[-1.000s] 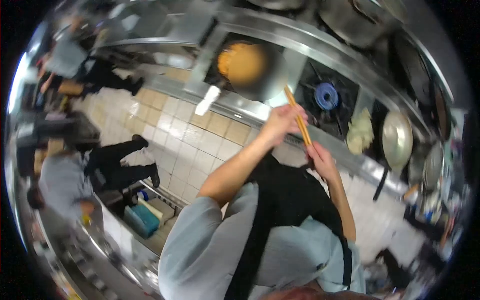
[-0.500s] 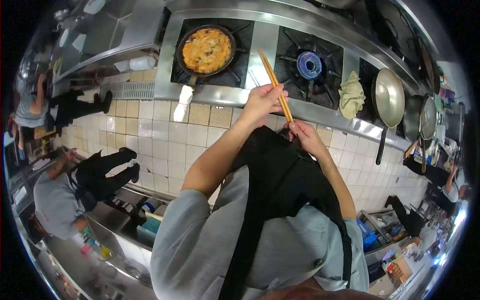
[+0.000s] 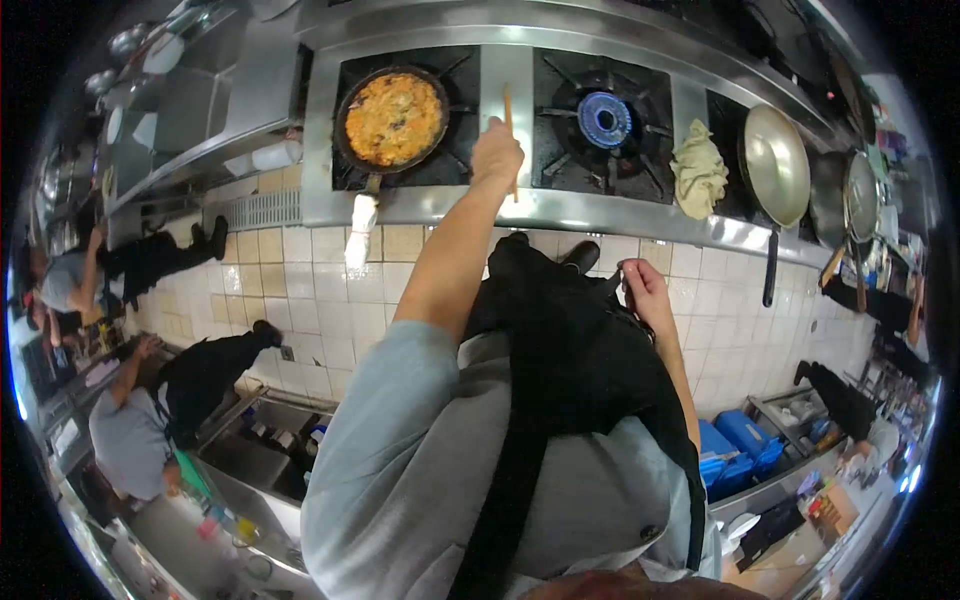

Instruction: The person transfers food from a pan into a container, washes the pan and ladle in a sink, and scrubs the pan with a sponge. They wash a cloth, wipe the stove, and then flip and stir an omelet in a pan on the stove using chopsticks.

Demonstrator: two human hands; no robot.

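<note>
My left hand [image 3: 497, 155] is closed around long wooden chopsticks [image 3: 508, 104] over the steel strip between two burners. To its left, a dark frying pan [image 3: 345, 152] holds a round orange-yellow omelette-like food [image 3: 396, 119], its handle wrapped in white cloth [image 3: 361, 228]. On the right of that hand a lit burner [image 3: 605, 119] shows a blue flame with nothing on it. Lower down, my right hand [image 3: 645, 291] is beside the black apron [image 3: 560, 330], fingers bent at its dark edge or tie; what they pinch is too small to tell.
A crumpled green cloth [image 3: 699, 170] and a steel pan [image 3: 775, 165] with a black handle rest on the stove's right side. One co-worker [image 3: 135, 430] stands at the lower left, another [image 3: 75, 275] farther up. Blue containers [image 3: 740, 445] sit at the lower right.
My left hand has moved up and left with the chopsticks, away from my right hand. My right hand has let go of the chopsticks' lower end and moved down and right.
</note>
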